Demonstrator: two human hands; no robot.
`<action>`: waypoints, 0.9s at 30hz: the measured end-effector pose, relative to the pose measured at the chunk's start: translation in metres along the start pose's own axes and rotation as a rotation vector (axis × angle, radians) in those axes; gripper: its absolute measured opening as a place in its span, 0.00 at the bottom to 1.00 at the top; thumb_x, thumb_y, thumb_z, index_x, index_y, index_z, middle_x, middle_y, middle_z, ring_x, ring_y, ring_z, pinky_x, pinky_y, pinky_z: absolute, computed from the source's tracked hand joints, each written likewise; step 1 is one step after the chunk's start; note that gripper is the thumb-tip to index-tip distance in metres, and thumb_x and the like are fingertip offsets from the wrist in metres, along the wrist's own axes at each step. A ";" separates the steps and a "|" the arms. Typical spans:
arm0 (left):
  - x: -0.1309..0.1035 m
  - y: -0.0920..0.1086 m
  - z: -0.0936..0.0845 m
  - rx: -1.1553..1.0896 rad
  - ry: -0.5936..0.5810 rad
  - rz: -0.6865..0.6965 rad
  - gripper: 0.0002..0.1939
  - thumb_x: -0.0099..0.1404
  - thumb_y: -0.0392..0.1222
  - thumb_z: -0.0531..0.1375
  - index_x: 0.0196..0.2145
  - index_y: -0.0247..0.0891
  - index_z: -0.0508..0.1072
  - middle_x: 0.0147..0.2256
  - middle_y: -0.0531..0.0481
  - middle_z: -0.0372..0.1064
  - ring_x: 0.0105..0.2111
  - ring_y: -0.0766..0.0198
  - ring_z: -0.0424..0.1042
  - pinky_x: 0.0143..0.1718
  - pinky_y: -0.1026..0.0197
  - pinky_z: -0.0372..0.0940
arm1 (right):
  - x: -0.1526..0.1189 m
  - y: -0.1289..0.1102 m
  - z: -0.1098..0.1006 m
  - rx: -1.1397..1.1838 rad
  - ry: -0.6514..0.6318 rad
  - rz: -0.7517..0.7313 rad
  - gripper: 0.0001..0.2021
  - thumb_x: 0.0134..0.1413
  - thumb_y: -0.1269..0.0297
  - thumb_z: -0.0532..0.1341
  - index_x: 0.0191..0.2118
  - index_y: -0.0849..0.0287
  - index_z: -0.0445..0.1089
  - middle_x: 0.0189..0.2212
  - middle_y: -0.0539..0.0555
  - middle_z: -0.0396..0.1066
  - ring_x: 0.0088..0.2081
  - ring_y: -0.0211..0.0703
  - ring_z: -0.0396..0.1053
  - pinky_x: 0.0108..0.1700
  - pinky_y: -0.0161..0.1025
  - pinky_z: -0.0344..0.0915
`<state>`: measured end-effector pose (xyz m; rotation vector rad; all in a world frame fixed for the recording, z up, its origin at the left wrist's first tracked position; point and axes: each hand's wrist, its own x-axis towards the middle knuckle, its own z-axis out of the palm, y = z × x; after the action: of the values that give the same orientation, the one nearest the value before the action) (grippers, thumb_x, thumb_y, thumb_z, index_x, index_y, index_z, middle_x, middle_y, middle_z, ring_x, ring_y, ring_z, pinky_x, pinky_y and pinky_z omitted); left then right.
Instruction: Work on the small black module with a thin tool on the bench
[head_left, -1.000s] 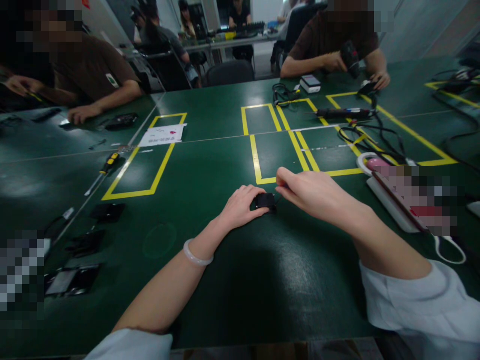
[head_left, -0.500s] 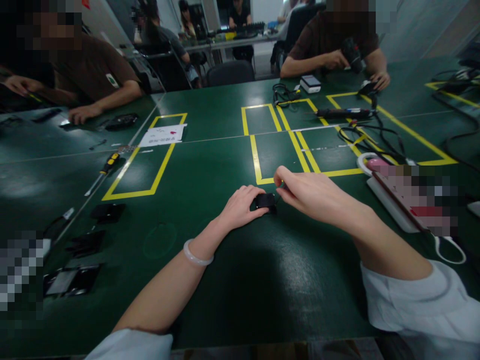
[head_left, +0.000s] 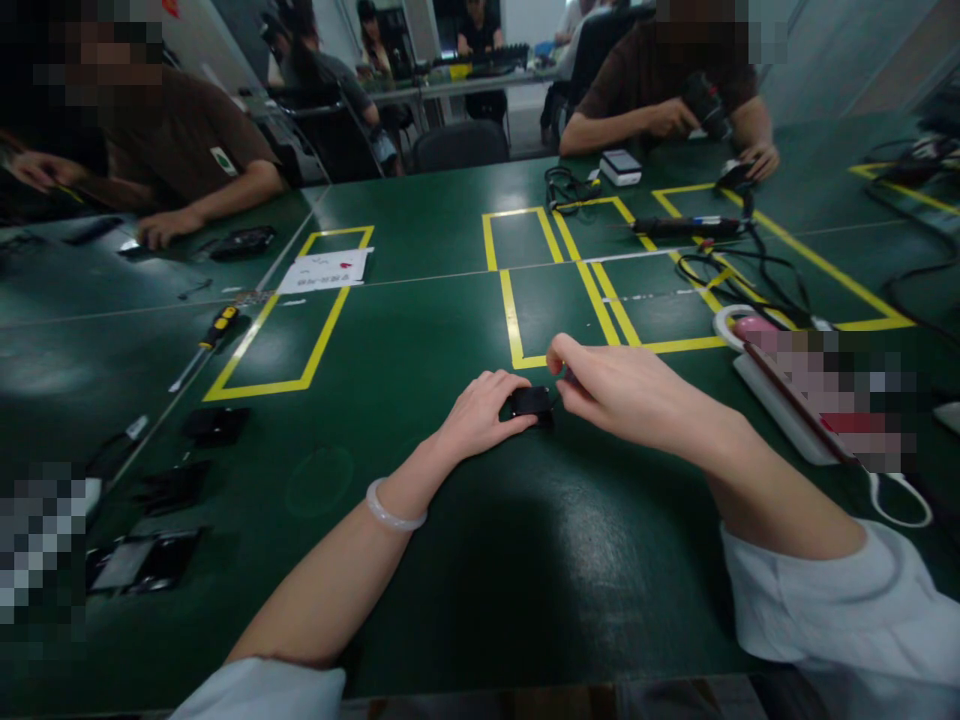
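My left hand point(head_left: 481, 412) rests on the green table, its thumb and fingers closed around a small black block-like part point(head_left: 531, 402). Close to that part's right side is my right hand point(head_left: 611, 388), with the fingers pinched together. A thin dark tip shows between the pinch and the part; most of what these fingers hold is hidden. I cannot tell whether the tip touches the part.
Left on the table point(head_left: 420, 620) lie a yellow-black screwdriver point(head_left: 214, 335) and several black parts point(head_left: 216, 425). A paper label point(head_left: 326, 270) lies within yellow tape. To the right are a pink-and-white object point(head_left: 795, 400) and cables point(head_left: 780, 270). Two people work across the table, one holding a power drill point(head_left: 705, 108).
Almost nothing differs. My right hand has turned very slightly at the fingers; my left hand and the black part stay in place.
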<state>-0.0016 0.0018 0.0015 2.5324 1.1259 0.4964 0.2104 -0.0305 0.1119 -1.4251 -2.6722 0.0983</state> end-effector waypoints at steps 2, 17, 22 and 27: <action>-0.001 0.000 0.000 -0.002 0.000 -0.001 0.19 0.65 0.55 0.58 0.47 0.41 0.67 0.44 0.47 0.67 0.42 0.55 0.65 0.45 0.53 0.62 | 0.001 0.000 0.000 -0.015 -0.003 0.016 0.09 0.63 0.59 0.48 0.43 0.57 0.59 0.30 0.52 0.72 0.28 0.43 0.69 0.25 0.36 0.44; 0.000 0.001 -0.001 -0.005 -0.008 0.005 0.20 0.66 0.55 0.57 0.49 0.41 0.66 0.44 0.46 0.67 0.43 0.54 0.64 0.46 0.53 0.62 | 0.001 0.001 0.001 -0.058 -0.006 0.046 0.11 0.64 0.57 0.48 0.42 0.57 0.61 0.28 0.52 0.73 0.26 0.43 0.68 0.25 0.36 0.44; -0.001 0.000 0.000 -0.007 -0.005 0.007 0.20 0.66 0.56 0.56 0.48 0.40 0.66 0.44 0.46 0.67 0.42 0.55 0.64 0.45 0.53 0.62 | 0.006 0.003 0.004 -0.107 0.018 0.102 0.12 0.64 0.56 0.49 0.41 0.57 0.63 0.26 0.53 0.73 0.26 0.44 0.69 0.25 0.36 0.43; -0.001 0.000 -0.001 -0.001 0.000 0.012 0.20 0.66 0.56 0.56 0.48 0.41 0.66 0.44 0.46 0.67 0.43 0.55 0.65 0.45 0.53 0.62 | 0.008 0.002 0.006 -0.084 0.023 0.131 0.13 0.64 0.55 0.48 0.41 0.57 0.64 0.26 0.53 0.73 0.27 0.45 0.69 0.26 0.36 0.43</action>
<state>-0.0024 0.0013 0.0018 2.5398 1.1110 0.5004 0.2069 -0.0221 0.1067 -1.6157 -2.5912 -0.0191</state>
